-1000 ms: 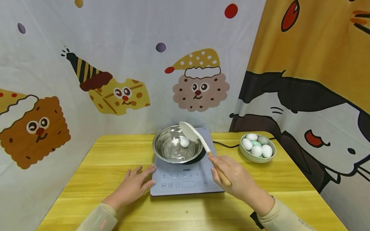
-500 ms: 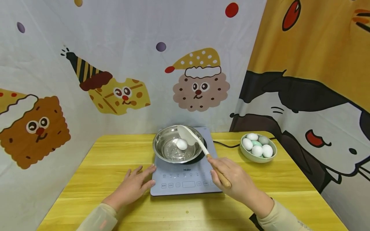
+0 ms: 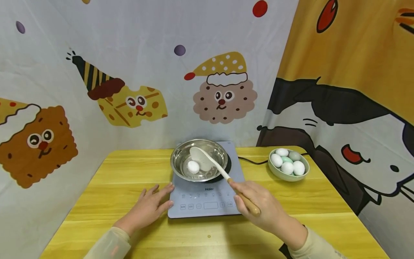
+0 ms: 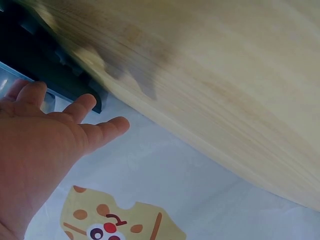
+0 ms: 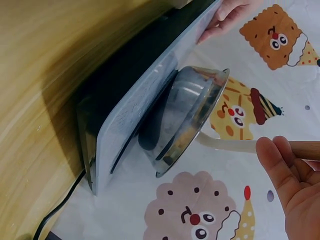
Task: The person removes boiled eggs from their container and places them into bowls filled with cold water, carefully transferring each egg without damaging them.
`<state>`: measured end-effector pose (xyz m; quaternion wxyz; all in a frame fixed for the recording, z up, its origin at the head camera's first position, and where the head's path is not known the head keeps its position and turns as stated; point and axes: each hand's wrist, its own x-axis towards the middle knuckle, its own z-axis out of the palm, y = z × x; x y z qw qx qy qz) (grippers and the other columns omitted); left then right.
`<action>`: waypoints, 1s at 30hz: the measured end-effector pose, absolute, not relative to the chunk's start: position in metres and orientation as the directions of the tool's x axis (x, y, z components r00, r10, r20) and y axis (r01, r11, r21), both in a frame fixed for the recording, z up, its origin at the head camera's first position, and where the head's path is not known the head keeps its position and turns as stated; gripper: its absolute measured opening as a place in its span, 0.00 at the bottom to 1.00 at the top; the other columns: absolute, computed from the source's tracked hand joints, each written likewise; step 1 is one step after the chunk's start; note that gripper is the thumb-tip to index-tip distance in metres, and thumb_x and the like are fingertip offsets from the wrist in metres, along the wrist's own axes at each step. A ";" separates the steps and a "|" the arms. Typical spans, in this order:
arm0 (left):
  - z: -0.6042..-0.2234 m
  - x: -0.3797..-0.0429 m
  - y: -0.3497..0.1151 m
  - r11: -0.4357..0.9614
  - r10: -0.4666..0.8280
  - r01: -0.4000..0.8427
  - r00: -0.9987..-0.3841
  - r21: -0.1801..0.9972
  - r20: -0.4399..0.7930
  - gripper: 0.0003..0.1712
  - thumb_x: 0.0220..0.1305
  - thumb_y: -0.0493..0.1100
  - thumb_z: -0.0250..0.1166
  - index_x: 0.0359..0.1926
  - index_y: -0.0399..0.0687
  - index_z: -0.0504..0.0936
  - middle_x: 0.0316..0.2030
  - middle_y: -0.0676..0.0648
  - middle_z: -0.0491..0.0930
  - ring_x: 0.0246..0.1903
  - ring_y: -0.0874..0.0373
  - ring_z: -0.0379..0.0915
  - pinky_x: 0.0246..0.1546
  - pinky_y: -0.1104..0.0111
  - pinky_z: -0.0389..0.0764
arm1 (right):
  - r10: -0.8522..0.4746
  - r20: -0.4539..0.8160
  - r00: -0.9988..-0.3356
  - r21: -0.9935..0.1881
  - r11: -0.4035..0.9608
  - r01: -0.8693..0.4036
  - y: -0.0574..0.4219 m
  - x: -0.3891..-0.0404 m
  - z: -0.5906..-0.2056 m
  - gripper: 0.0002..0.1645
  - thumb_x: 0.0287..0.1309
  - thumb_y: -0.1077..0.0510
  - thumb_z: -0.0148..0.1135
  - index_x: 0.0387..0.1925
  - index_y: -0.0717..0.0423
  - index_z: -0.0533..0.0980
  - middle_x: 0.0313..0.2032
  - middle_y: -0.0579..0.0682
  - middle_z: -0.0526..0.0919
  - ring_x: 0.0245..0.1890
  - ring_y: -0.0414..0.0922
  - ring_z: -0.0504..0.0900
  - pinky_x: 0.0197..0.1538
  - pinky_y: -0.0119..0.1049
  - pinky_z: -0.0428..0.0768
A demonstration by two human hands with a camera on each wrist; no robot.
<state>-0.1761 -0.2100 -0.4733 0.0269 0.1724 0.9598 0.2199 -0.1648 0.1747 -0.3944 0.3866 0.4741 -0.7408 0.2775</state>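
In the head view, my right hand point(image 3: 258, 205) grips the wooden handle point(image 3: 247, 203) of a white-headed spatula point(image 3: 203, 158), its head inside a shiny metal pan point(image 3: 176, 169). A white egg point(image 3: 193, 167) lies in the pan, just left of the spatula head. The pan sits on a grey-blue induction cooktop point(image 3: 202, 196). With fingers spread, my left hand point(image 3: 145, 208) rests its fingertips at the cooktop's left edge. From the right wrist view, the spatula's white shaft point(image 5: 230, 145) passes over the pan rim point(image 5: 200, 125); the egg is hidden there.
To the right of the cooktop stands a pale green bowl point(image 3: 286, 176) with several white and greenish eggs point(image 3: 287, 167). A black cord point(image 3: 253, 163) runs from the cooktop behind the bowl. A cartoon-printed curtain point(image 3: 145, 43) rises behind the wooden table point(image 3: 129, 172).
The egg has moved left and nearer to me inside the pan. My right hand has brought the spatula head lower and leftward, following beside the egg. My left hand stays at the cooktop's edge.
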 end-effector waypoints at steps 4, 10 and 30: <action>-0.473 -0.177 -0.211 0.845 0.344 0.323 -0.939 0.426 0.029 0.35 0.81 0.64 0.56 0.81 0.58 0.69 0.80 0.52 0.67 0.77 0.26 0.60 0.75 0.21 0.49 | -0.477 0.840 -0.260 -0.072 0.376 -0.924 0.171 -0.161 -0.395 0.24 0.81 0.52 0.54 0.56 0.68 0.85 0.39 0.50 0.91 0.33 0.40 0.85 0.38 0.27 0.87; -0.474 -0.177 -0.210 0.846 0.348 0.331 -0.937 0.417 0.038 0.35 0.81 0.64 0.56 0.80 0.58 0.69 0.80 0.52 0.68 0.77 0.26 0.61 0.74 0.20 0.51 | -0.474 0.842 -0.255 -0.090 0.343 -0.935 0.165 -0.159 -0.397 0.22 0.80 0.54 0.55 0.55 0.68 0.85 0.40 0.52 0.91 0.35 0.41 0.86 0.39 0.27 0.86; -0.476 -0.177 -0.210 0.840 0.347 0.325 -0.937 0.434 0.029 0.36 0.81 0.64 0.56 0.81 0.58 0.69 0.80 0.52 0.68 0.77 0.25 0.61 0.75 0.21 0.49 | -0.142 0.123 -0.982 -0.961 -0.263 -0.082 0.181 -0.187 -0.405 0.21 0.86 0.54 0.45 0.55 0.55 0.85 0.41 0.56 0.94 0.34 0.44 0.92 0.46 0.43 0.94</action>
